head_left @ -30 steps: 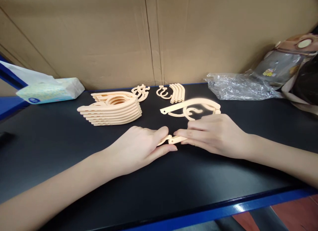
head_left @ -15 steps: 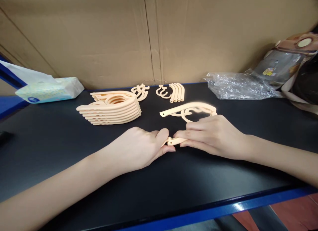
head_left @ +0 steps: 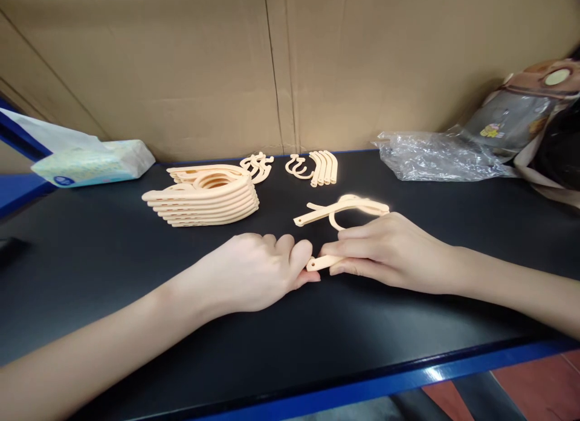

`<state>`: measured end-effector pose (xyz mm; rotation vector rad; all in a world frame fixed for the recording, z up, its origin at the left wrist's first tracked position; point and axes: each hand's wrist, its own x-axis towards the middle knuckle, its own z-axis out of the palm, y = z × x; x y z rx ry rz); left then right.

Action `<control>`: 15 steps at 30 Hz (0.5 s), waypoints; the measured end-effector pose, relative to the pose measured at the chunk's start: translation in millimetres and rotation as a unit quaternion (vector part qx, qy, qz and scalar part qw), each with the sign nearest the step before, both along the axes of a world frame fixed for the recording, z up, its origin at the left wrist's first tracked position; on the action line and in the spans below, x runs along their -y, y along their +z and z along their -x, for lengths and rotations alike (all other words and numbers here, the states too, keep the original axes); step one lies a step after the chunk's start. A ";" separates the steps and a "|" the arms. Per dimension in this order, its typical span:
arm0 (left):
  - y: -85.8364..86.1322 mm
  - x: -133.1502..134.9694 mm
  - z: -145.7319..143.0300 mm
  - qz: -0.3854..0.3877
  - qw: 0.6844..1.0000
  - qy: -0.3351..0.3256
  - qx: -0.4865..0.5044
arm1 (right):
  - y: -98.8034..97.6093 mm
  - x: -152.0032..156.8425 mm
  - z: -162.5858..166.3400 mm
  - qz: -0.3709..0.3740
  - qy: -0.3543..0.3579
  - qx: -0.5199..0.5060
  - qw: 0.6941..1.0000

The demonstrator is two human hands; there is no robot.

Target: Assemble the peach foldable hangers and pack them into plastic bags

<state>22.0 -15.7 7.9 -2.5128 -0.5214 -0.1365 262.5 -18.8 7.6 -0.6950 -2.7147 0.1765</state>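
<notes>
The right hand (head_left: 399,255) is gripping a cream hanger (head_left: 324,263) between thumb and fingers, while the left hand (head_left: 267,273), tightly curled, is pinching at its end

The hanger piece (head_left: 322,263) and hanger stack (head_left: 203,199) look like smooth, low-sheen plastic, the table (head_left: 254,360) satiny with a glossy front edge (head_left: 435,374), the plastic bag (head_left: 439,158) near its far right corner crinkled and shiny, the tissue (head_left: 49,131) near its far left matt paper.
</notes>
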 end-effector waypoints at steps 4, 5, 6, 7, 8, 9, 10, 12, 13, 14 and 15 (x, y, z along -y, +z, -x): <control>1.7 2.1 0.8 -0.037 0.999 -0.010 0.005 | 2.9 0.2 1.6 0.072 -0.002 -0.013 0.997; 1.8 2.2 0.8 -0.041 0.999 -0.012 0.005 | 3.1 0.0 2.0 0.082 -0.003 -0.015 0.997; 1.9 2.2 0.7 -0.043 0.999 -0.013 0.006 | 3.1 -0.4 2.3 0.085 -0.003 -0.017 0.996; 1.7 2.0 0.5 -0.043 0.999 -0.013 0.006 | 2.8 -0.7 2.4 0.084 -0.005 -0.016 0.996; 1.5 1.8 0.3 -0.040 0.999 -0.011 0.008 | 2.2 -1.1 2.4 0.078 -0.008 -0.014 0.997; 1.3 1.5 0.1 -0.034 0.999 -0.010 0.011 | 1.3 -1.6 2.3 0.069 -0.012 -0.012 0.997; 0.9 1.1 -0.1 -0.026 0.999 -0.007 0.017 | 0.4 -1.9 2.2 0.056 -0.016 -0.008 0.998; 0.0 0.5 -0.4 -0.002 0.999 -0.002 0.032 | -1.8 -2.5 1.8 0.022 -0.021 -0.001 1.000; -0.5 0.2 -0.5 0.012 0.999 -0.001 0.040 | -2.7 -2.6 1.6 0.006 -0.023 0.002 1.000; -0.9 -0.1 -0.5 0.028 0.998 0.001 0.048 | -3.5 -2.6 1.6 -0.010 -0.024 0.003 1.000; -1.3 -0.4 -0.5 0.044 0.998 0.003 0.054 | -4.0 -2.6 1.6 -0.024 -0.026 0.006 0.999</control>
